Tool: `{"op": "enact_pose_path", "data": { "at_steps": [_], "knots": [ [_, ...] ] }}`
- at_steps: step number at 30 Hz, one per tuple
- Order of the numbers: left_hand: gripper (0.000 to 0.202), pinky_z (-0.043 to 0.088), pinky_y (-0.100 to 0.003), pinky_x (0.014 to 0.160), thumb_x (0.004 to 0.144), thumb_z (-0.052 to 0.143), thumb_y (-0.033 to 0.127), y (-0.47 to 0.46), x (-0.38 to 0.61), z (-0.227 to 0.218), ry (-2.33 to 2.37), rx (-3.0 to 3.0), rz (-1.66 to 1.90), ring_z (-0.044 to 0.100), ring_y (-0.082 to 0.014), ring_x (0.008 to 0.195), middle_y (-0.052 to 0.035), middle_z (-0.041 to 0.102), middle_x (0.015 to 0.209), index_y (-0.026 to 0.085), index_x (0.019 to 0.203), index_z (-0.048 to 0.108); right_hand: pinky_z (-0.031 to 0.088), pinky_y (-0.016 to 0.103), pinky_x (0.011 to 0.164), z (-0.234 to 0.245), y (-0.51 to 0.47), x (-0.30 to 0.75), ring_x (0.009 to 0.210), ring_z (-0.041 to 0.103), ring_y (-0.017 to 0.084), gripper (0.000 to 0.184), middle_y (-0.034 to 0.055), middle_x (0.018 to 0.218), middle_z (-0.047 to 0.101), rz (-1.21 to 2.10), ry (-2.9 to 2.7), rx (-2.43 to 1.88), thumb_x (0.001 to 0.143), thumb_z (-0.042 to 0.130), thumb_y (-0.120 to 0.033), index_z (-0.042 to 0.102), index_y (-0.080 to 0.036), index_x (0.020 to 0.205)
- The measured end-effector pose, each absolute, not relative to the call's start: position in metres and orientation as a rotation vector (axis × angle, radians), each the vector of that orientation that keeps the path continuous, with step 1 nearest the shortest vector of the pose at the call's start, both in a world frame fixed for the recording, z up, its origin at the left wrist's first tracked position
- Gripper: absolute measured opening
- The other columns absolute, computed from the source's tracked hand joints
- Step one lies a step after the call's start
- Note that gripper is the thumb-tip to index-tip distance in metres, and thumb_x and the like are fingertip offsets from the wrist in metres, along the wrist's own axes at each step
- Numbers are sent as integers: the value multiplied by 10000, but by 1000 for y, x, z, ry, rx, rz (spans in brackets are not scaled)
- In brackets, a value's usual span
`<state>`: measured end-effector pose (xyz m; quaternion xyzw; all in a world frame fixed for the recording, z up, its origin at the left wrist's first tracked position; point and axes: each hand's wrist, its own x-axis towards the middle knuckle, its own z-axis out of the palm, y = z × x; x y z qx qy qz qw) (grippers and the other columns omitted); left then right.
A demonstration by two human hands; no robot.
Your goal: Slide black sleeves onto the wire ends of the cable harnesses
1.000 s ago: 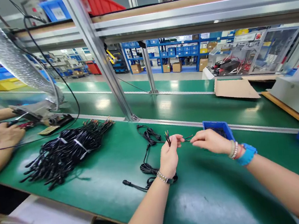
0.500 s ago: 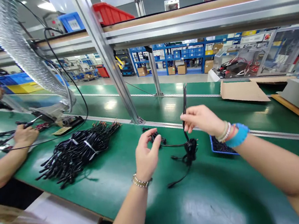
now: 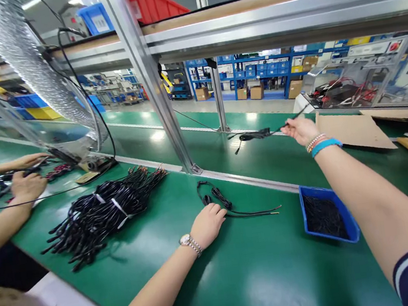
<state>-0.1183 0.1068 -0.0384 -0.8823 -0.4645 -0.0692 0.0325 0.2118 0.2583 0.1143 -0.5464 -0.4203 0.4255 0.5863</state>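
Observation:
My left hand (image 3: 208, 226) lies flat on the green bench (image 3: 268, 286), its fingertips at a thin black cable (image 3: 220, 197) with bare wire ends. My right hand (image 3: 300, 130) reaches out past the aluminium rail and pinches a second black cable (image 3: 258, 134), whose coiled part hangs out to the left over the far bench. A large tied bundle of black cables (image 3: 105, 210) with white straps lies to the left. A co-worker's hands (image 3: 29, 186) work at small parts at the far left.
A blue bin of black cable pieces (image 3: 327, 216) stands on the bench to the right. An aluminium upright (image 3: 152, 84) rises behind the bundle. A cardboard sheet (image 3: 352, 130) lies on the far bench. A silver flexible duct (image 3: 26, 61) hangs at upper left.
My right hand has swung away and out to the far right, drawing its cable across the rail. My left hand has dropped to the bench. The blue bin now shows fully.

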Motion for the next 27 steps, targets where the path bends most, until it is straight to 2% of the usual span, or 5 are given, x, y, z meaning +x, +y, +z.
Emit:
{"op": "enact_pose_path", "data": {
  "at_steps": [3, 10, 14, 22, 27],
  "knots": [
    [225, 365, -324, 735, 859, 353, 232, 105, -115, -35, -1421, -2765, -156, 472, -201, 820, -74, 539, 850, 185, 840, 572, 516, 207, 578, 58, 266, 249, 601, 566, 67, 85, 0, 701, 541, 1025, -898, -1450, 869, 450, -154, 511, -104, 836],
    [148, 384, -285, 610, 823, 395, 278, 58, -90, -19, -1383, -3000, 159, 539, -178, 698, -39, 559, 811, 199, 807, 519, 490, 345, 728, -2, 250, 312, 876, 562, 159, 296, 71, 1057, 544, 1103, -911, -1793, 855, 482, -299, 501, -136, 1102],
    [193, 399, -289, 597, 792, 459, 385, 37, -63, -16, -1428, -3054, 184, 561, -203, 732, -38, 578, 823, 207, 852, 503, 504, 282, 624, 4, 222, 321, 697, 586, 120, 227, 67, 851, 598, 1110, -1136, -1903, 848, 492, -267, 554, -78, 955],
    [110, 414, -301, 645, 820, 404, 244, 43, 10, -33, -1601, -3011, -182, 567, -210, 793, -67, 580, 863, 190, 816, 499, 450, 208, 568, 31, 121, 288, 546, 565, 111, 101, 26, 600, 631, 920, -2115, -1836, 669, 596, -219, 647, -138, 635],
    [124, 354, -205, 458, 830, 384, 297, 33, 9, -36, -2151, -3238, -932, 475, -103, 470, 15, 553, 601, 195, 769, 420, 424, 281, 707, 21, 84, 271, 717, 606, 201, 156, 87, 678, 659, 525, -2481, -1899, 595, 526, -66, 661, -141, 577]
  ]
}}
